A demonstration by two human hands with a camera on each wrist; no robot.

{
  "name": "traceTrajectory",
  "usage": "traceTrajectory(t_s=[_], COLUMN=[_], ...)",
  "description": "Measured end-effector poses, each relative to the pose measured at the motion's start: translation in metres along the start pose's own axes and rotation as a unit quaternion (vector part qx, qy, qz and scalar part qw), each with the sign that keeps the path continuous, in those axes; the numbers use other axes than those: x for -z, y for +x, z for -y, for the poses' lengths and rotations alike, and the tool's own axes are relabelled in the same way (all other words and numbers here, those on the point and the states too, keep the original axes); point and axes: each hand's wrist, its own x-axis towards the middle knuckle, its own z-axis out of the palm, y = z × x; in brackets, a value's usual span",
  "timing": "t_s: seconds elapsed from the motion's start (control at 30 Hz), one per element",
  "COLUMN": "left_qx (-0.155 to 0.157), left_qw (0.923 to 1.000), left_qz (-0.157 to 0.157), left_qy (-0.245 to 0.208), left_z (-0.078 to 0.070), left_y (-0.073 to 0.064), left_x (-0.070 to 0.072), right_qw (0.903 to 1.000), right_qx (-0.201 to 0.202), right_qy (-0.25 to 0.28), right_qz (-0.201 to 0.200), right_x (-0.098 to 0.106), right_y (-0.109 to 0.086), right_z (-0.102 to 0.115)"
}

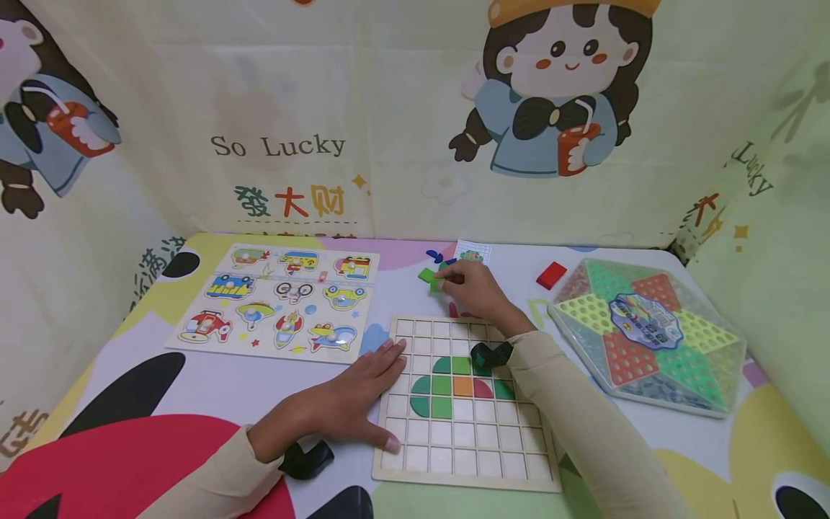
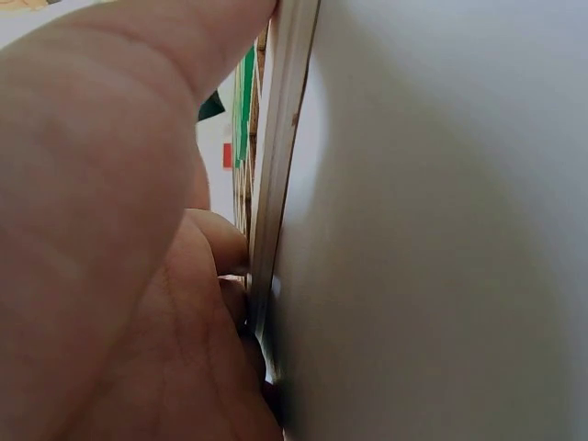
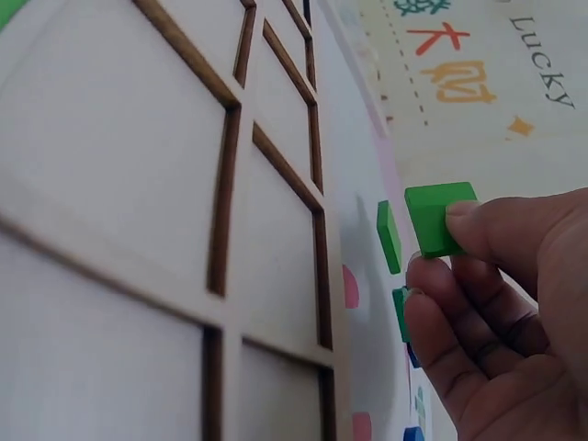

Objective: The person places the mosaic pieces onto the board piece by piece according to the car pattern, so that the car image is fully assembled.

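A wooden grid board (image 1: 441,458) lies before me with several green pieces, an orange square (image 1: 463,387) and a red rounded piece (image 1: 483,389) set in its cells. My left hand (image 1: 344,396) rests along the board's left edge, thumb and fingers spread; the left wrist view shows the fingers against the wooden rim (image 2: 276,175). Beyond the board's far edge, my right hand (image 1: 476,288) pinches a green square tile (image 3: 439,220) between thumb and fingers, above the table. Another loose green tile (image 1: 426,275) and blue pieces (image 1: 434,256) lie beside that hand.
A small patterned card (image 1: 473,251) lies behind the right hand, partly covered. At left is a vehicle picture puzzle board (image 1: 266,335). On the right sit a red block (image 1: 551,275) and a hexagonal clear-lidded game box (image 1: 648,339). A printed curtain (image 1: 402,144) hangs behind the table.
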Motion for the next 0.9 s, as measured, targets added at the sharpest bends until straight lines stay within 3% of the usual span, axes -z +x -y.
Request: traceTrajectory(t_s=[0.4,0.9], left_qx=[0.002,-0.006], left_qw=[1.0000,1.0000], left_qz=[0.003,-0.002], left_qy=[-0.001,0.002], left_z=[0.000,0.000], left_y=[-0.001,0.000], left_x=[0.000,0.000], right_qw=[0.9997,0.9976], right_qx=[-0.018,0.020], right_qy=[-0.008,-0.004], right_qz=[0.016,0.066], right_x=[0.014,0.027], right_y=[-0.020,-0.055], right_z=[-0.005,0.004])
